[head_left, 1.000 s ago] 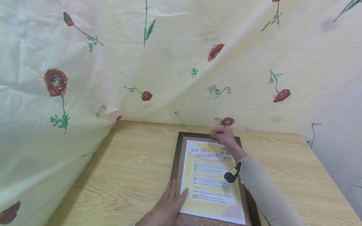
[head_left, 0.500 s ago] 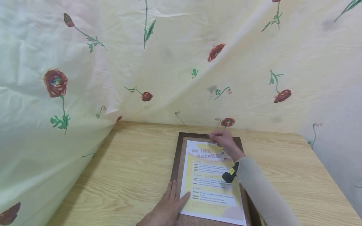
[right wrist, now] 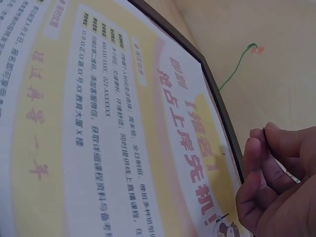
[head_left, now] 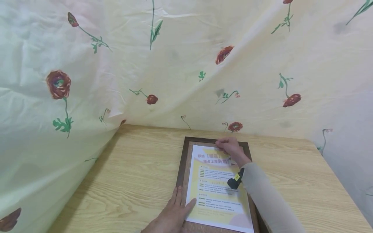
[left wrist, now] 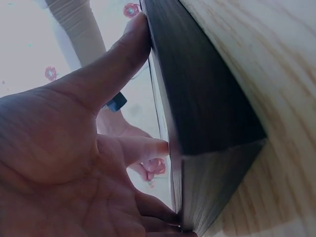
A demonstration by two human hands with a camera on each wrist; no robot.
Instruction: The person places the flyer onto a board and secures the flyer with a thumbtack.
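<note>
A printed poster sheet in yellow, pink and white lies on a dark-framed cork board. My left hand rests with straight fingers on the board's lower left side, its thumb on the sheet's edge. In the left wrist view that hand lies across the thick dark frame. My right hand is at the top edge of the sheet. Its thumb and forefinger pinch a tiny dark pin, mostly hidden by the fingertips. A small dark dot marks the sheet nearby.
The board lies on a light wood-grain table. A cream cloth with red flowers hangs behind the table and along its left side. A black wrist camera sits over the sheet at my right wrist.
My right hand has come slightly down from the frame's top bar toward the sheet's upper edge, still pinching. The left hand stays in place on the board.
</note>
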